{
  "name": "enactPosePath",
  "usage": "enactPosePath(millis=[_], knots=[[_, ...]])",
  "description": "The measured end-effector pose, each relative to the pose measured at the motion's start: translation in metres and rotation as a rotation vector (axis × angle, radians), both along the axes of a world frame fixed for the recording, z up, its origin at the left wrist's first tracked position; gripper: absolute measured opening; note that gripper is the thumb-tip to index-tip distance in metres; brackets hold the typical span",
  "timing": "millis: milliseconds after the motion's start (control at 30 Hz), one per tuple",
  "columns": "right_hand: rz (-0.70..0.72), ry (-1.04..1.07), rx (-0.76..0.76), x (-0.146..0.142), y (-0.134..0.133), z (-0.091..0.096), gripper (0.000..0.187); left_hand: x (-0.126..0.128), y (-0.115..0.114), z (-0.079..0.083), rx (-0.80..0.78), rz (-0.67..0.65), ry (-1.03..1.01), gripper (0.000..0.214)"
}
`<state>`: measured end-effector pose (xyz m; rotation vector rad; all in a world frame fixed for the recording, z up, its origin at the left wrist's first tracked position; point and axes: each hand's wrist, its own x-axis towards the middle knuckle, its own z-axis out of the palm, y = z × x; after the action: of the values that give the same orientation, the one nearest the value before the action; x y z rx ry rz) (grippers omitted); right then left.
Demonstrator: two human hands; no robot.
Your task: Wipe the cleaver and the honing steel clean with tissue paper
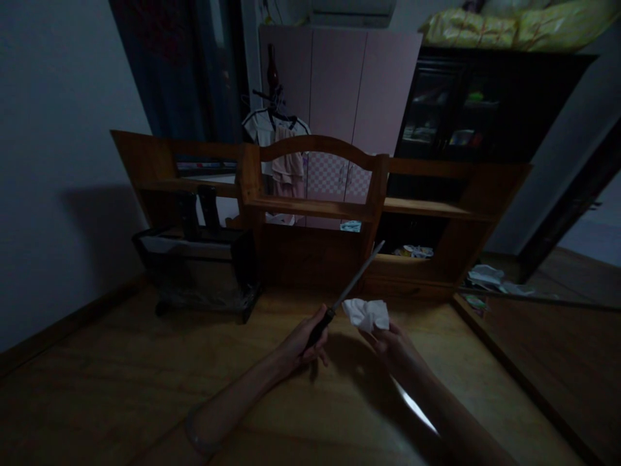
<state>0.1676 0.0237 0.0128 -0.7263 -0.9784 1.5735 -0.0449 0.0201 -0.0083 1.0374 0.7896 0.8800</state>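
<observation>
Left hand (301, 342) fingers clamped on black handle of sharpening rod (359, 273); shaft angled up, clear of bench (145, 369), seemingly so cloth can reach it. Right hand (394, 343) fingers pinch crumpled tissue (367, 313) just beside rod base. Knife rack (198, 268) rear left.

Dim, murky room; wide-angle bending at edges.

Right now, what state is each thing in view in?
Left hand: closed on the black handle.
Sharpening rod: held, tilted up and away.
Right hand: pinching the tissue.
White tissue: crumpled, beside the rod.
Knife rack: upright, two dark handles sticking up.
Pink wardrobe: doors shut.
Dark glass cabinet: doors shut.
</observation>
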Motion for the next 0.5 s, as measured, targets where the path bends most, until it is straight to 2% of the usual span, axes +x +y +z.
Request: enactPosePath(millis=[200,333,400,500], knots=[[0.182,0.117,-0.061,-0.005,-0.010,0.006,0.037,0.004,-0.006,0.005,0.042,-0.003,0.145,0.070],[0.205,0.190,-0.082,-0.003,-0.011,0.013,0.027,0.007,-0.007,0.004,0.057,-0.006,0.236,0.071],[0.152,0.134,-0.032,-0.001,-0.011,0.017,0.022,0.008,-0.006,0.003,0.071,-0.001,0.255,0.072],[-0.117,-0.077,0.115,0.004,-0.008,0.021,0.013,0.008,-0.005,0.003,0.069,0.021,0.289,0.072]])
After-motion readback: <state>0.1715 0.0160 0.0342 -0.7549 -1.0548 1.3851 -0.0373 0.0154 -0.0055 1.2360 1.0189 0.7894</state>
